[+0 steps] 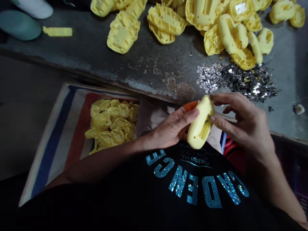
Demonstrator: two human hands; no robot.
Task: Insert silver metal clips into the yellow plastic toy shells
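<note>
- Workshop, shown by a worn, stained bench [91,45].
- Yellow plastic casings [204,12], heaped in number.
- Small metal pieces [237,80], piled loose.

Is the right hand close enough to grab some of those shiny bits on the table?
Probably yes: the shiny bits lie on the table just past the right hand, and nothing seems to block the way. That hand is busy at the yellow piece, though, which the left hand holds.

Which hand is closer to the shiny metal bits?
Right. The right hand is just in front of the shiny metal bits; the left hand is farther away, to their left, gripping the yellow plastic shell.
</note>
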